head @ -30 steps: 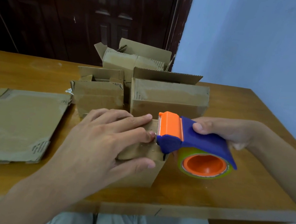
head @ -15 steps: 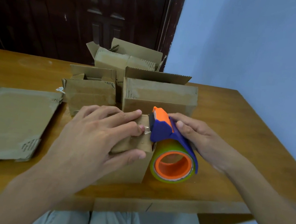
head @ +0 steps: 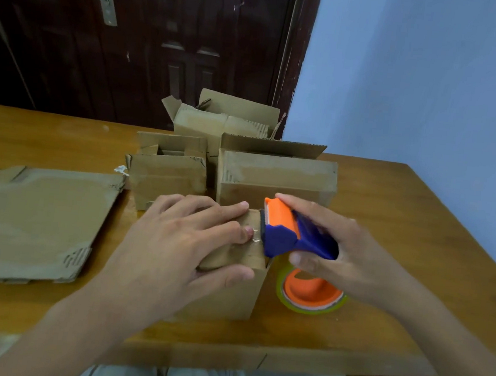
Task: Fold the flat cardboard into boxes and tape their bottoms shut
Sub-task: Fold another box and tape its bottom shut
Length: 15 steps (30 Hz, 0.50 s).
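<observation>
Fingers [head: 231,213] of the left hand [head: 173,250] lay flat across the box [head: 229,293] near the table's [head: 389,233] front edge; the right hand [head: 346,256] gripped the tape dispenser [head: 284,234]. The blade, just beside a fingertip, could nick it, or the tape could wrinkle.

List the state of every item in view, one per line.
Box in front: folded, flaps held shut.
Left hand: pressing flat on that box.
Right hand: gripping the tape dispenser.
Tape dispenser: tilted, head at the box's right edge.
Boxes behind: folded, standing.
Flat cardboard: unfolded, lying on the table.
Door: closed.
</observation>
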### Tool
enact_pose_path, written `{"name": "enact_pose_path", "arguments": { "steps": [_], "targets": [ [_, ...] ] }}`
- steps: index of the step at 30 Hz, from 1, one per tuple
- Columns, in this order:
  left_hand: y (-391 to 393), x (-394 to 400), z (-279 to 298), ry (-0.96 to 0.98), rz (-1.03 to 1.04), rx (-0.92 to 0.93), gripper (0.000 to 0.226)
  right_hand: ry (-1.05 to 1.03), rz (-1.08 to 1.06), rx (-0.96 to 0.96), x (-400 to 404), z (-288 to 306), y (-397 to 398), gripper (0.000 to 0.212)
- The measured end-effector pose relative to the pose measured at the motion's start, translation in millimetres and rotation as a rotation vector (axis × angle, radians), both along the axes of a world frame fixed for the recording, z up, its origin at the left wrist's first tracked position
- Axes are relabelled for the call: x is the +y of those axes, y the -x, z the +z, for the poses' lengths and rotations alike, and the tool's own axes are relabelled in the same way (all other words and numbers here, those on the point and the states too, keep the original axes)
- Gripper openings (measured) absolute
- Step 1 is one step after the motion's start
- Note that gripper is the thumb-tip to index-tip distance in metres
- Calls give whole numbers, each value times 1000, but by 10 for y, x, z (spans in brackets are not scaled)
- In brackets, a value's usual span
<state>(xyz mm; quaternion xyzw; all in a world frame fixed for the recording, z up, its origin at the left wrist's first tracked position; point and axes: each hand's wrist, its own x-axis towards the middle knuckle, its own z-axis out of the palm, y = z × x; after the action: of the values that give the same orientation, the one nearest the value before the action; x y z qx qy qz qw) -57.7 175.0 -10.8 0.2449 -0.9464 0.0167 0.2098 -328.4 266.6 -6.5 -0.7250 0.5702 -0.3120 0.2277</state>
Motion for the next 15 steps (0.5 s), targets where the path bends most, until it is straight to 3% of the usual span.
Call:
{"name": "enact_pose_path", "arguments": {
  "steps": [9,15],
  "targets": [
    [5,-21,-10,18,-7,-19,57,-22,78,293,6,365,56,79],
    [22,-2,24,-19,8,-26,57,-148,68,361,-37,507,54,82]
  ]
}}
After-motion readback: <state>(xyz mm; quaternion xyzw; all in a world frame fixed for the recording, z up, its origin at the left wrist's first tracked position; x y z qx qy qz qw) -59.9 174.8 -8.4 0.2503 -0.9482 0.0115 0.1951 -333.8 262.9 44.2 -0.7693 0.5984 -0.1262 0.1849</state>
